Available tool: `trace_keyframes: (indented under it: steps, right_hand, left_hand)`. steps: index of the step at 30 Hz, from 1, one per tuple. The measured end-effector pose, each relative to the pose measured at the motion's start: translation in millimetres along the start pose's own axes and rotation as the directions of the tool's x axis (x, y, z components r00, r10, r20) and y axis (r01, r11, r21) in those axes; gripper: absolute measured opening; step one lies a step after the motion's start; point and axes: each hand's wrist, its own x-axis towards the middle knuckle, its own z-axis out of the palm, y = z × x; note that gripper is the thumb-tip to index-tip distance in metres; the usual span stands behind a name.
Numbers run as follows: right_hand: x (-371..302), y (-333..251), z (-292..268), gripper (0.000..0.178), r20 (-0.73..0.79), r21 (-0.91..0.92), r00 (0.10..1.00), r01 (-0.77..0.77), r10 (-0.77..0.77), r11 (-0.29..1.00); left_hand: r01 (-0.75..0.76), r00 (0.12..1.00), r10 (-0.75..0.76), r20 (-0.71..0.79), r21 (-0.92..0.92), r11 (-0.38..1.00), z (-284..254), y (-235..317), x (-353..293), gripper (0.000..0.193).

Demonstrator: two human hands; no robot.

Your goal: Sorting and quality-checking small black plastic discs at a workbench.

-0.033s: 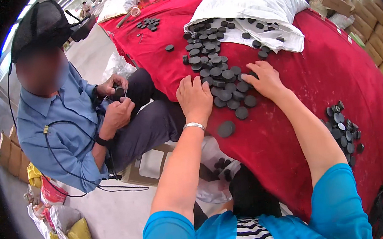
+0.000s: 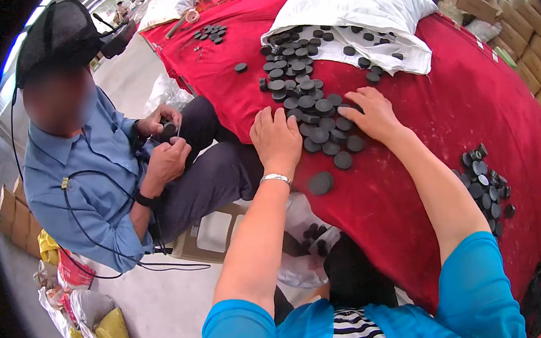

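Note:
Round flat black discs (image 2: 326, 124) lie in a long heap on a red cloth (image 2: 410, 221), spilling from the mouth of a white sack (image 2: 352, 4). My left hand (image 2: 276, 139) rests palm down along the heap's left edge, fingers stretched out. Across the heap, my right hand (image 2: 374, 115) lies over its right edge with the fingers apart, touching discs there. Neither hand grips anything that I can see, though the undersides of both are hidden. Nearer to me, a larger-looking pair of overlapping discs (image 2: 320, 183) lies by itself below the heap.
More discs (image 2: 488, 188) form a pile at the right, and a small group (image 2: 210, 34) lies at the far left. On the left a seated co-worker (image 2: 84, 172) holds a dark round piece. A plastic bag with discs (image 2: 315, 239) is below the table edge. Stuffed sacks (image 2: 101, 325) stand on the floor.

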Motion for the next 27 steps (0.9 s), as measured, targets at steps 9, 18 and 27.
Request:
trace_keyframes:
  steps: [9, 18, 27]
  right_hand:
    - [-11, -28, -22, 0.034, 0.329, 0.176, 0.932, 0.096, -0.150, 0.980]
    - [112, -56, 56, 0.062, 0.231, 0.165, 0.960, 0.124, -0.161, 0.978]
    - [154, -72, 88, 0.062, 0.396, -0.030, 0.915, 0.095, -0.076, 0.995]
  left_hand:
    - [-0.015, 0.997, 0.018, -0.071, 0.041, 0.999, -1, -9, -1, 0.033]
    - [-0.008, 0.999, 0.011, -0.043, 0.065, 0.998, -4, -6, -3, 0.031]
    - [-0.018, 0.998, 0.020, -0.053, 0.030, 0.999, -6, 0, -1, 0.030]
